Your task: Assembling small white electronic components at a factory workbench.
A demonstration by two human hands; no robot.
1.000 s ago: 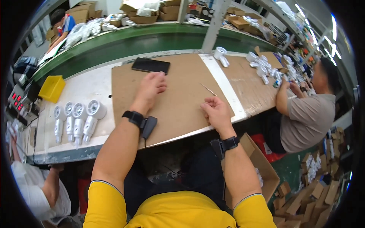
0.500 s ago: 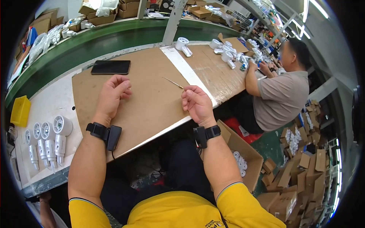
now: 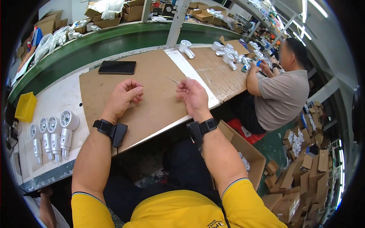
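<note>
My right hand (image 3: 195, 99) is closed around a thin pointed metal rod (image 3: 173, 80). The rod's tip points to the far left, and its rear end is hidden by my fingers. My left hand (image 3: 123, 99) is over the brown cardboard sheet (image 3: 152, 110), thumb and curled fingers pressed together; whatever they hold, if anything, is too small to make out. Beyond that hand a black phone (image 3: 117, 67) lies flat on the sheet. Both wrists wear black straps with small black boxes.
Several white round-headed plastic units with handles (image 3: 69, 121) are lined up at the left, near a yellow bin (image 3: 26, 107). Another white unit (image 3: 185, 47) lies at the back. A co-worker (image 3: 279, 91) sits to the right. An open carton (image 3: 249, 157) stands below the bench edge.
My left hand has shifted slightly right and down in the picture. The right hand has turned, so less of the rod shows. The whole scene has moved a little as my head moved.
</note>
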